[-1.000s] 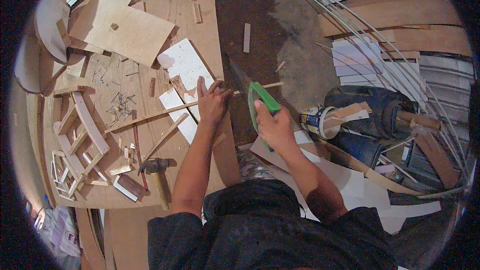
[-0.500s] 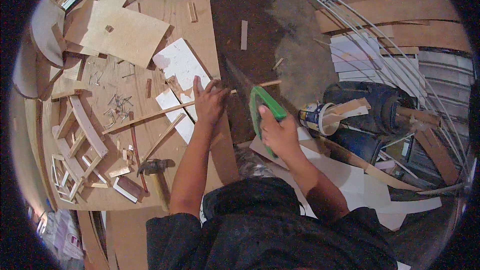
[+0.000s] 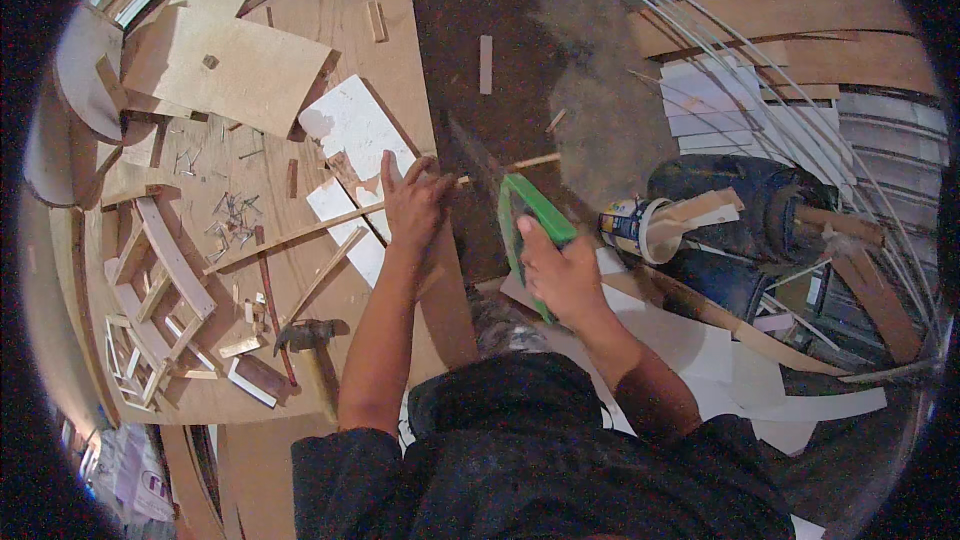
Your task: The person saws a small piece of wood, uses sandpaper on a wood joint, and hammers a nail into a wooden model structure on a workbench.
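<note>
My left hand (image 3: 415, 205) presses a thin wooden strip (image 3: 300, 236) down at the right edge of the wooden worktop (image 3: 445, 330), fingers bent over it. The strip's far end juts out past that edge. My right hand (image 3: 562, 275) is closed round the green handle of a handsaw (image 3: 540, 204). The saw's blade points away from me and crosses the strip just beyond the edge; it looks blurred. Under the strip and my left hand lie white-faced board pieces (image 3: 358, 130).
On the worktop are a hammer (image 3: 318, 340), loose nails (image 3: 233, 220), a slatted wooden frame (image 3: 175, 255) and a plywood sheet (image 3: 225, 65). To the right stands a bucket (image 3: 640, 230) holding wood scraps, near a dark container (image 3: 715, 210). Long thin rods (image 3: 740, 70) lean over boards.
The saw and my right hand have shifted very slightly. My left hand stays on the strip. The whole view has moved a little.
</note>
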A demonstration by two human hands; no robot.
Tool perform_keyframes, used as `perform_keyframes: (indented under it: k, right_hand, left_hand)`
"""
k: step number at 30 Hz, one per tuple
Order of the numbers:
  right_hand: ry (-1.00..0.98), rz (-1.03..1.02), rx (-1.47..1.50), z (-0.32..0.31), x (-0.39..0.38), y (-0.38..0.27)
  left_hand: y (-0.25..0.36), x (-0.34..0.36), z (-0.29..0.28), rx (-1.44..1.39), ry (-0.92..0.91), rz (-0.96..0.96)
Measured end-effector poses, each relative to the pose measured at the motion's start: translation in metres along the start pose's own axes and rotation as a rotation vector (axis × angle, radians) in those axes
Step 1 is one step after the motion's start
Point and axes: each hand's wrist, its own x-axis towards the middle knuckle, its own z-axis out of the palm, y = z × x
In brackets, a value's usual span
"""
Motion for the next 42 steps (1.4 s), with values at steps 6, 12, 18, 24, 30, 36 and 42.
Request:
perform_keyframes:
  k: [6,12,18,24,30,36,42]
  right_hand:
    - [0.005,-0.087,-0.228,-0.009,0.026,0.04]
    - [0.023,-0.189,-0.184,0.008,0.053,0.046]
    - [-0.04,0.047,-0.09,-0.026,-0.021,0.016]
    - [-0.146,0.018,-0.093,-0.01,-0.01,-0.007]
    - [-0.108,0.01,-0.13,-0.032,-0.022,0.003]
    - [0.01,-0.104,-0.165,-0.007,0.048,0.047]
    - [-0.017,-0.081,-0.012,-0.007,0.01,0.028]
  left_hand:
    - [0.0,0.004,0.007,0.006,0.009,0.057]
    - [0.003,0.005,0.005,0.017,0.058,0.062]
    - [0.002,0.003,0.002,0.042,0.083,0.065]
    - [0.01,0.006,0.0,0.051,0.047,0.063]
    - [-0.007,-0.001,0.007,0.021,0.151,0.051]
    - [-0.003,0.002,0.008,0.027,0.09,0.097]
    - [-0.004,0.002,0.005,0.02,0.024,0.058]
